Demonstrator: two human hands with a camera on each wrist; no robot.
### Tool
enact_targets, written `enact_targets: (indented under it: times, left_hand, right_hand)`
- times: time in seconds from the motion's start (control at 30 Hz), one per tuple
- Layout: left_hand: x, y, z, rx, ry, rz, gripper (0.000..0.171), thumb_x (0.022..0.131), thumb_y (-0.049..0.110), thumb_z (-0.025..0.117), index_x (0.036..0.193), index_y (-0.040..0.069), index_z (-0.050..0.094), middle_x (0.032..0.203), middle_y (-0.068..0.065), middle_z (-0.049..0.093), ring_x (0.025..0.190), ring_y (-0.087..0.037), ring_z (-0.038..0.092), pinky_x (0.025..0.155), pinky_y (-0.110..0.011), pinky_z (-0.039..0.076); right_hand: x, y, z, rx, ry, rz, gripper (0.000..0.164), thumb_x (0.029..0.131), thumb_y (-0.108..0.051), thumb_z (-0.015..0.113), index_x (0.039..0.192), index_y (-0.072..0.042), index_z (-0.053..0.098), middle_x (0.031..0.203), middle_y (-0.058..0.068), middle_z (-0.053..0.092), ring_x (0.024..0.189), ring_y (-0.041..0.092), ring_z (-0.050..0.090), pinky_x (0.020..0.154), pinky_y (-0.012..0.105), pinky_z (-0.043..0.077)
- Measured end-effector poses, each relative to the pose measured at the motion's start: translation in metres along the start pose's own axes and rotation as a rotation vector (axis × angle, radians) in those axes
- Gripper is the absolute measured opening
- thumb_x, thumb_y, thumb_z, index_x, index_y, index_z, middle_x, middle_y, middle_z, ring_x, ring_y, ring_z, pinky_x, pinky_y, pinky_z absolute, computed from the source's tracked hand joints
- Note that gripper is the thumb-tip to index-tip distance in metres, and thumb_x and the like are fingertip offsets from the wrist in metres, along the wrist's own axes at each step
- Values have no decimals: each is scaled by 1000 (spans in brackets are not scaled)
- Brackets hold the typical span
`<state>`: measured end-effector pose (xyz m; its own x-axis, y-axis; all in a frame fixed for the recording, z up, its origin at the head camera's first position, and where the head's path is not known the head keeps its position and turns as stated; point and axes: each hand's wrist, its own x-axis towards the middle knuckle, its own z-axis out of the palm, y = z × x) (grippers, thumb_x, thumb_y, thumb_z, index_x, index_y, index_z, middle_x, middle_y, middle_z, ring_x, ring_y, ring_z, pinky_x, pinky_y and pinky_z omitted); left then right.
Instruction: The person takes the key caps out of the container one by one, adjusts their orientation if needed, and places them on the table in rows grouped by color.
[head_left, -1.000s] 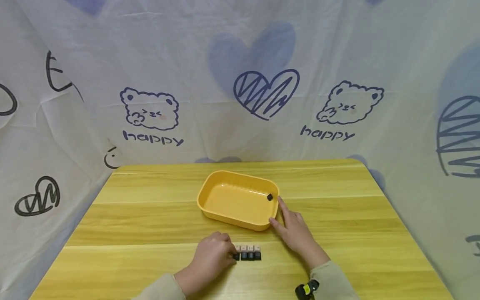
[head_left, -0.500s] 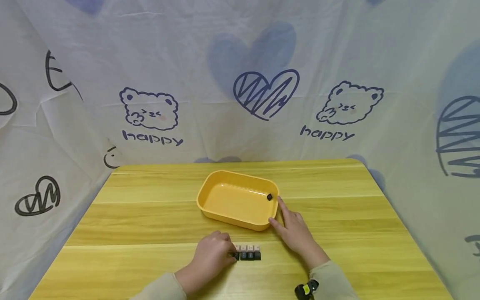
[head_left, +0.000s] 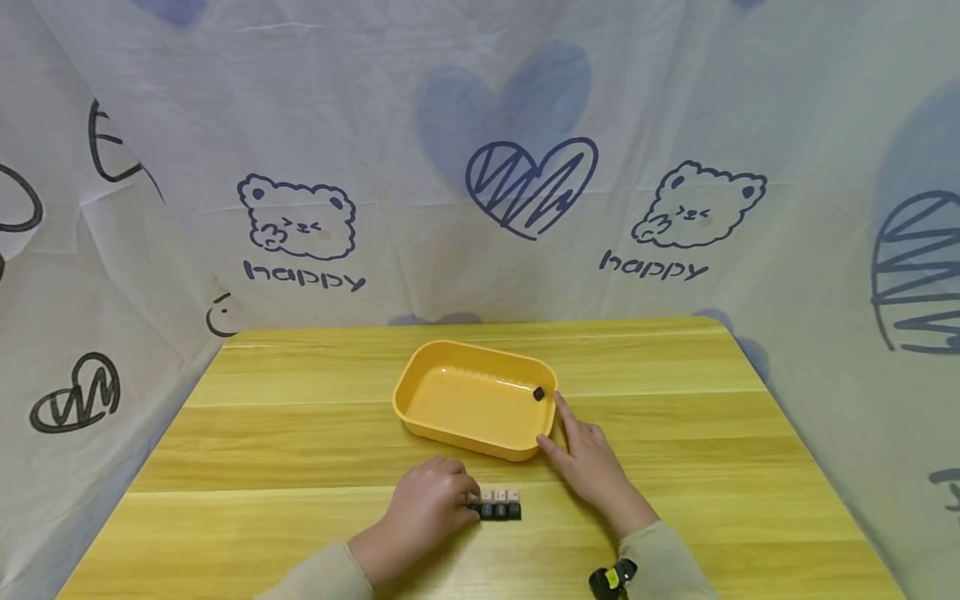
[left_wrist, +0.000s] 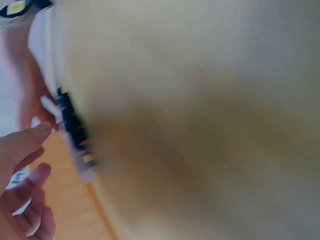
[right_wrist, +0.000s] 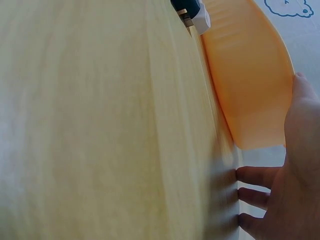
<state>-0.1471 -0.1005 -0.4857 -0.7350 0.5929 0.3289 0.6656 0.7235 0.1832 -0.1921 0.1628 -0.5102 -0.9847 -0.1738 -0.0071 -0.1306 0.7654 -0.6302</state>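
Two short rows of keyboard keycaps sit on the table, the white keycaps behind the black keycaps. My left hand is at the left end of these rows and hides part of them. In the left wrist view, its thumb stands apart from the fingers, with nothing visible between them. A yellow plastic basin stands behind the keycaps, with one black keycap inside near its right wall. My right hand touches the basin's right end with spread, fairly straight fingers.
The wood-grain table reaches back to a white cloth printed with hearts and bears. Cloth also hangs at both sides. A black band with a yellow patch is on the right wrist.
My left hand has shifted slightly right and back along the keycaps, its thumb and fingertips now further apart. The right hand and the basin have stayed in place.
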Motion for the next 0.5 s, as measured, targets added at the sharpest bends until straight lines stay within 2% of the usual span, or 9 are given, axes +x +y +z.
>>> enact_targets:
  times: [0.3, 0.5]
  left_hand:
    - [35, 1, -33, 16, -14, 82, 28, 70, 33, 88, 92, 18, 77, 86, 6, 66, 78, -12, 61, 67, -28, 52]
    - [56, 0, -44, 20, -63, 96, 30, 72, 34, 86, 95, 18, 77, 88, 7, 68, 78, -10, 62, 66, -26, 52]
  right_hand:
    - [2, -3, -1, 13, 8, -2, 78, 99, -51, 48, 158, -22, 8, 149, 19, 39, 130, 39, 37, 103, 57, 33]
    - [1, 0, 1, 9, 12, -3, 78, 98, -53, 49, 158, -23, 11, 149, 18, 41, 129, 40, 39, 102, 59, 34]
